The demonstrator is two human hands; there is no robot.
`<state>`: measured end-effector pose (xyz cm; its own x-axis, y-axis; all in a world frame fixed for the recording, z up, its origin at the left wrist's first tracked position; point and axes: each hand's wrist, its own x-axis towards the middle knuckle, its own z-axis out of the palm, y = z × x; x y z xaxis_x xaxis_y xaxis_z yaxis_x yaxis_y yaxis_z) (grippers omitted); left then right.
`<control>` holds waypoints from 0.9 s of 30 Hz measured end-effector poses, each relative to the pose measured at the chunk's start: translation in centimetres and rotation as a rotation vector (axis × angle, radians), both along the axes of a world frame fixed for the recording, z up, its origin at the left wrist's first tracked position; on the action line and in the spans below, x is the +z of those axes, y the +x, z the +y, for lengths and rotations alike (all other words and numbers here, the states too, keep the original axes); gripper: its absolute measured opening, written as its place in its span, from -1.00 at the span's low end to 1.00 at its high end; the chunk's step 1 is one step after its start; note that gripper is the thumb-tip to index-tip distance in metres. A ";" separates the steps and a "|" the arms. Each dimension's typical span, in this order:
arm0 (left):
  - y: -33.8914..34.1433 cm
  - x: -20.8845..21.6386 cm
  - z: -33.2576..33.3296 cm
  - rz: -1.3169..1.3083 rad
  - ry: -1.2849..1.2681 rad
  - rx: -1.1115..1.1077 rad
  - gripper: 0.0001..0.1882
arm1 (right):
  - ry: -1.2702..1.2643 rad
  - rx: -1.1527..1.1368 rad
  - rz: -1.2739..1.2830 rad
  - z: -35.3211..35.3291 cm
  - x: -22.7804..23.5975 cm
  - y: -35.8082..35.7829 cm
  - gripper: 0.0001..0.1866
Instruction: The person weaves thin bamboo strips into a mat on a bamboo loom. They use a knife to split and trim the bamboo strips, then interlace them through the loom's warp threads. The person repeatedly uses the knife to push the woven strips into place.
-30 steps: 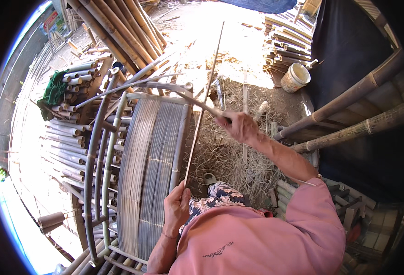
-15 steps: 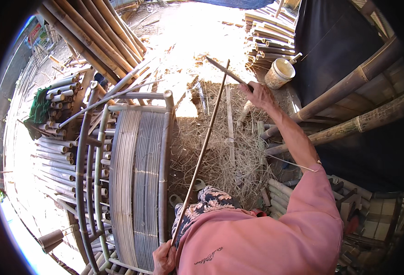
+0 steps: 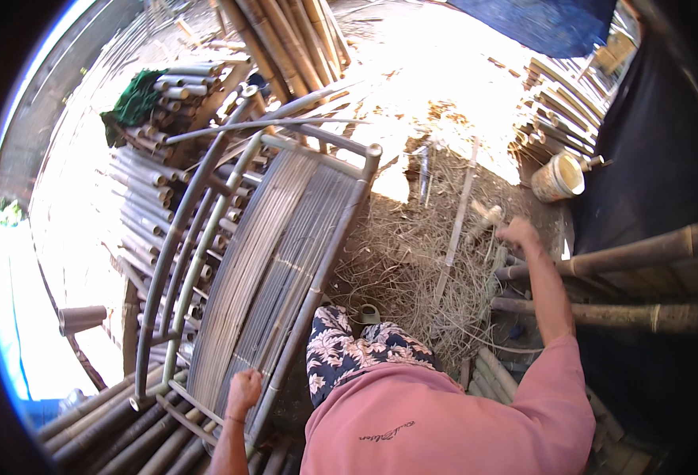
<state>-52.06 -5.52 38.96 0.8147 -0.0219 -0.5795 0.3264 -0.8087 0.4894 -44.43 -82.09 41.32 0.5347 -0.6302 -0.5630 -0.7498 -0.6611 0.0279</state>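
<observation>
My left hand (image 3: 243, 392) is closed over the lower end of a bamboo bench (image 3: 314, 294) with a slatted seat of pale and grey strips. Whatever is in those fingers, if anything, does not show. Out to the right, my right hand (image 3: 519, 235) is also closed, with its arm stretched forward. A short pale bamboo piece (image 3: 487, 218) appears just beside its fingers; I cannot make out whether they touch. Neither the knife nor the long thin stick can be made out now.
Dry shavings (image 3: 412, 277) litter the ground in front of me. A stained bucket (image 3: 559, 178) stands at right, beside dark sheeting (image 3: 650, 158). Thick bamboo poles (image 3: 642, 317) jut in at right. Stacked bamboo lengths (image 3: 147, 214) lie behind the bench, with tall poles (image 3: 285, 39) beyond.
The view has turned, and the bench sits further right. My left hand has moved up over the bench; my right hand is lower. The stick and knife they held no longer show.
</observation>
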 end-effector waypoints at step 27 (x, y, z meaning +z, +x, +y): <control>24.1 4.9 12.6 -1.183 -1.572 1.802 -0.53 | 1.007 -0.691 -1.058 34.8 -5.3 33.0 -0.44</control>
